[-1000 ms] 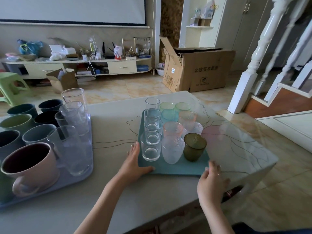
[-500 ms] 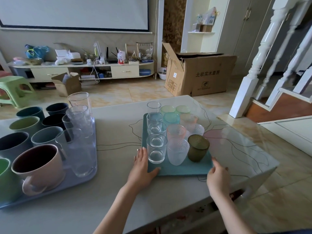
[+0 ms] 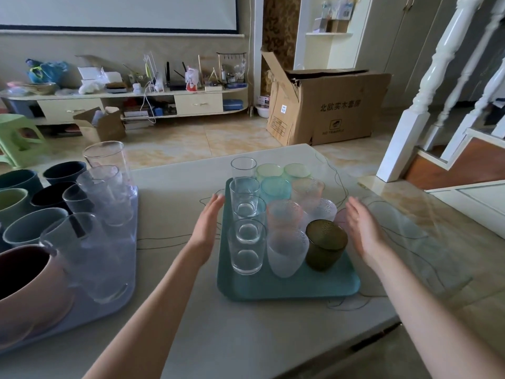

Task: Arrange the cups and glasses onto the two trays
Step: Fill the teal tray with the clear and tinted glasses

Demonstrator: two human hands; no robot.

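A teal tray (image 3: 287, 285) lies in the middle of the table, carrying several clear glasses (image 3: 247, 247), frosted and tinted cups (image 3: 287, 253) and a dark olive cup (image 3: 326, 244). My left hand (image 3: 205, 228) hovers at the tray's left side with straight fingers, holding nothing. My right hand (image 3: 360, 228) is held flat at the tray's right side, next to the olive cup, also holding nothing. A lilac tray (image 3: 114, 296) on the left carries several tall clear glasses (image 3: 90, 258) and mugs, with a pink mug (image 3: 30, 291) nearest me.
The table's front edge (image 3: 300, 348) and right corner lie close to the teal tray. Beyond the table stand a large cardboard box (image 3: 325, 105), a low TV cabinet (image 3: 131, 99) and a green stool (image 3: 16, 138). White stair balusters (image 3: 426, 86) rise at the right.
Both hands have left the teal tray's near corners and moved forward along its sides, now held flat on either side of the glasses. The view has shifted closer.
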